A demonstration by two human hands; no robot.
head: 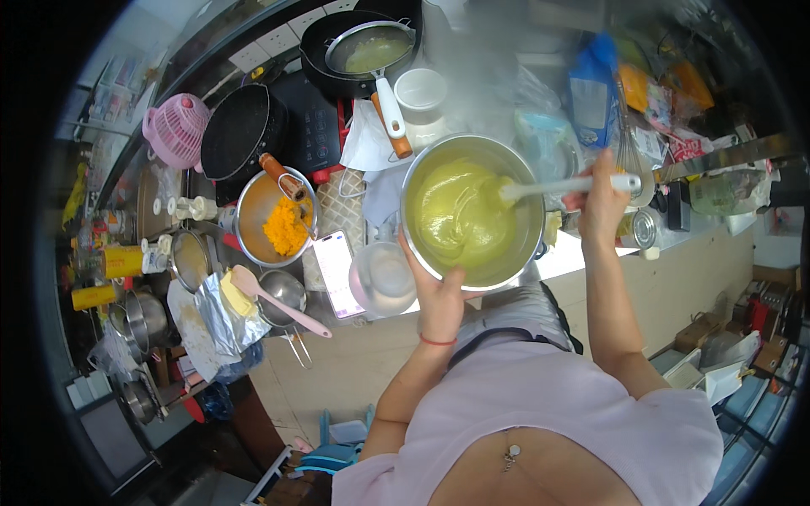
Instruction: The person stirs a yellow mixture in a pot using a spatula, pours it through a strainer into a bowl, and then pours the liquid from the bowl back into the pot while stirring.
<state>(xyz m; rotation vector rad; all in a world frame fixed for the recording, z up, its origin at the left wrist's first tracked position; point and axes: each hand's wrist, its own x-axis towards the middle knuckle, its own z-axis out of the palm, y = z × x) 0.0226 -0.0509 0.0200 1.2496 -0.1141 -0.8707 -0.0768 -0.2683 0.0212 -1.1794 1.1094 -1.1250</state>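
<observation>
My left hand [441,302] grips the near rim of a steel mixing bowl [530,262], its thumb over the edge. Smooth yellow-green batter [465,212] covers the bottom of the bowl. In my right hand [601,205] is the white handle of a spatula [557,186]. The spatula's head lies at the right side of the batter and is coated with it. Left of the bowl, close to my left hand, stands a translucent round container [383,278]. A phone [338,272] with its screen lit lies beside that container.
A steel bowl [247,237] holds orange crumbly food. Behind it are a black frying pan [237,133] and an induction cooker [310,120]. A sieve [370,47] rests over a black wok. Butter [237,296] and a pink spatula [278,300] lie on foil. A whisk [626,145] and bags sit right.
</observation>
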